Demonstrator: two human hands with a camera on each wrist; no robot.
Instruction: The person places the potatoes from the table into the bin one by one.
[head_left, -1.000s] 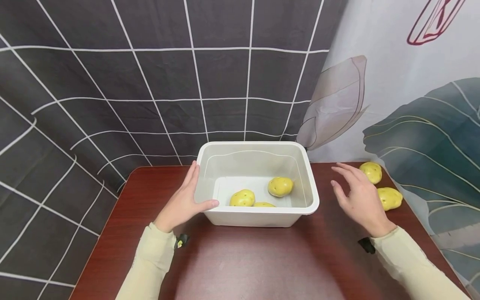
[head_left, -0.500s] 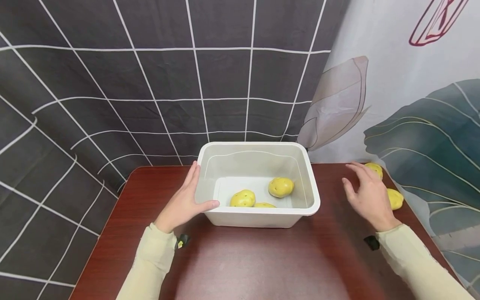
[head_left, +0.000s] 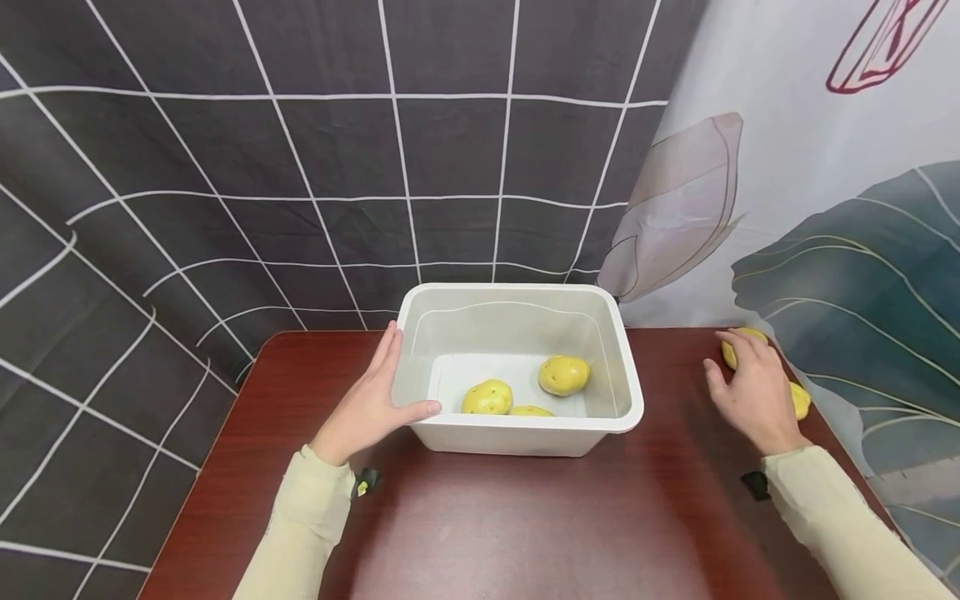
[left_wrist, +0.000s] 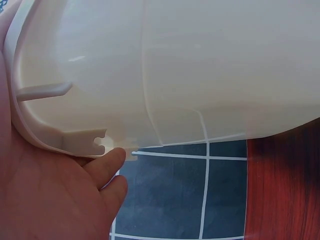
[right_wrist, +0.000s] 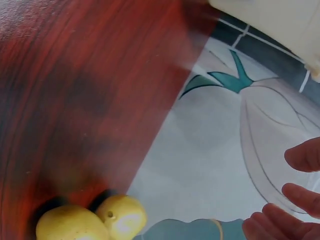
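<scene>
A pale grey plastic bin (head_left: 517,437) stands on the table with several yellow potatoes inside; one potato (head_left: 564,375) lies toward its right side. My left hand (head_left: 370,404) rests on the bin's left front corner, fingers stretched along the side and thumb laid on the front rim. In the left wrist view its fingertips (left_wrist: 116,159) touch the underside of the rim. To the right of the bin, my right hand (head_left: 757,396) reaches over two more potatoes, a far potato (head_left: 729,354) and a near potato (head_left: 801,401), partly hiding both. Its fingers are spread and bent a little, holding nothing.
The reddish-brown wooden table (head_left: 517,517) carries everything, and both loose potatoes lie close to its right edge. Behind it hangs a dark cloth with white grid lines (head_left: 450,150). A pale leaf-patterned curtain (head_left: 810,192) hangs at the right.
My right hand has moved right, from beside the two loose potatoes to over them, covering more of both. The left hand stays at the bin's corner.
</scene>
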